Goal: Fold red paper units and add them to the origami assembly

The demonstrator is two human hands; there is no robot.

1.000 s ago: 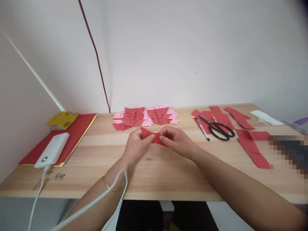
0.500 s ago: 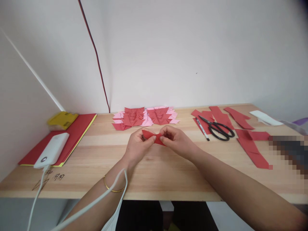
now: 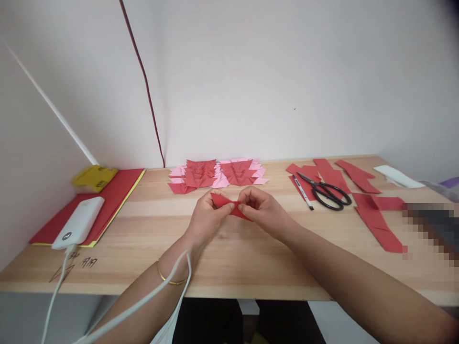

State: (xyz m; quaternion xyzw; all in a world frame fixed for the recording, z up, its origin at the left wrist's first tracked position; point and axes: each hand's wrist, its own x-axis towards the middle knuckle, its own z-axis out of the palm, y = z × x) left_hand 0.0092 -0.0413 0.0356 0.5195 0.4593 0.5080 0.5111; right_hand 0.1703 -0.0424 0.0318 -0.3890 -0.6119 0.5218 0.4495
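Note:
A small folded piece of red paper point(image 3: 220, 200) is held just above the wooden tabletop, near its middle. My left hand point(image 3: 212, 210) pinches its left part between thumb and fingers. My right hand point(image 3: 258, 208) pinches it from the other side, the two thumbs nearly meeting at the centre. Part of the paper is hidden behind my fingers. Beyond my hands, against the wall, lie rows of folded red pieces point(image 3: 200, 174) and folded pink pieces point(image 3: 221, 180).
To the right, black-handled scissors point(image 3: 328, 196) and a pen point(image 3: 303, 192) rest on red paper scraps point(image 3: 380, 229). At left, a white power bank point(image 3: 79, 222) with a cable and a yellow packet point(image 3: 95, 178) lie on red sheets point(image 3: 118, 200). A white strip point(image 3: 398, 176) is far right.
Both hands keep their pinch on the red paper. Its lower right corner shows slightly more below my right thumb. The whole view has shifted a little.

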